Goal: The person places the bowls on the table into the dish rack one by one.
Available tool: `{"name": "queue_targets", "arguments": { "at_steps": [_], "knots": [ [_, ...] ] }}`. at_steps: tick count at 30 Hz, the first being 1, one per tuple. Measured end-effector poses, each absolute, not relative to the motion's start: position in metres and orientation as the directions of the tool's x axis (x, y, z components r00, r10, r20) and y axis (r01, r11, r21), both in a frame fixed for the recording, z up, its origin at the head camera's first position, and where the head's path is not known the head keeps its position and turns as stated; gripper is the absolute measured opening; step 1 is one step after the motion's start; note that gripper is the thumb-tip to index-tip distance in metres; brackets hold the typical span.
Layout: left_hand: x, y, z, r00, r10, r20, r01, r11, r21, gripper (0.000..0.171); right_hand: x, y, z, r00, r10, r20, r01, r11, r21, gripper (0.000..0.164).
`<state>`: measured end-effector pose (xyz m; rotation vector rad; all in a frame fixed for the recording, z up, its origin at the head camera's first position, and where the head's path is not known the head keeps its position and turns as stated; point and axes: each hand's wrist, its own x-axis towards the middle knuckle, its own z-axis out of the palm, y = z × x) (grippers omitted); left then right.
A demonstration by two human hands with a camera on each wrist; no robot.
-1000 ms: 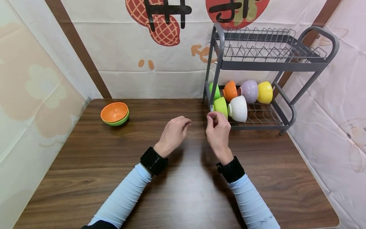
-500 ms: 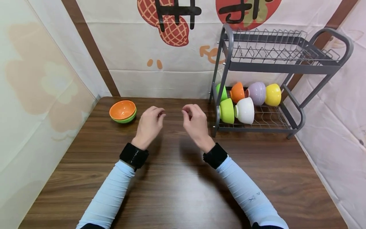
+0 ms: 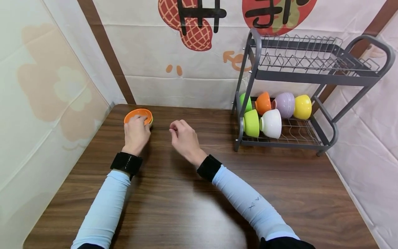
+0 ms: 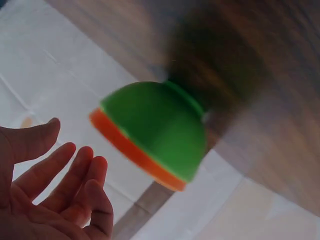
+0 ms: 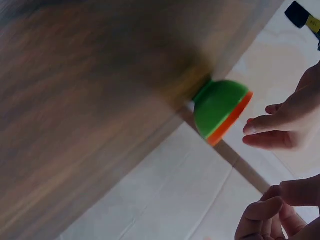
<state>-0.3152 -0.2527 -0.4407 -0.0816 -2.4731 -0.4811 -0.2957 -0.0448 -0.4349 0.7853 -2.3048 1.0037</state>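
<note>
An orange bowl point(image 3: 136, 112) sits nested inside a green bowl point(image 4: 157, 125) at the table's far left. My left hand point(image 3: 136, 135) hovers over the near side of this stack, covering part of it in the head view. In the left wrist view its thumb and loosely bent fingers stand apart from the orange rim, holding nothing. To the right of the bowls, above the table, is my right hand point(image 3: 186, 141). Its fingers hang loosely curled with nothing in them, as the right wrist view also shows.
A grey two-tier dish rack point(image 3: 317, 79) stands at the back right. Its lower tier holds several bowls on their sides, among them a white bowl point(image 3: 272, 123), a purple bowl point(image 3: 284, 104) and a yellow bowl point(image 3: 302, 107). Printed cloth point(image 3: 149, 86) hangs behind the wooden table point(image 3: 174, 211).
Both hands have moved left across the table, away from the rack. The left hand has come to the stacked bowls, and the right hand has followed partway. The head view has shifted left.
</note>
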Motion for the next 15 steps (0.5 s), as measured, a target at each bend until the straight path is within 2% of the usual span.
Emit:
{"name": "queue_targets", "arguments": {
  "at_steps": [5, 11, 15],
  "knots": [
    [-0.317, -0.265, -0.452, -0.849, -0.06, 0.524, 0.124, 0.943, 0.308, 0.022, -0.293, -0.059, -0.445, -0.732, -0.351, 0.584, -0.662, 0.571, -0.485, 0.005],
    [-0.319, -0.273, -0.462, -0.834, -0.045, 0.549, 0.143, 0.945, 0.295, 0.011, -0.292, -0.067, -0.451, -0.742, -0.385, 0.549, -0.657, 0.581, -0.48, 0.008],
    [-0.321, -0.275, -0.465, -0.831, -0.038, 0.556, 0.154, 0.943, 0.295, 0.009, -0.294, -0.07, -0.452, -0.751, -0.392, 0.532, -0.649, 0.59, -0.481, 0.007]
  ]
}}
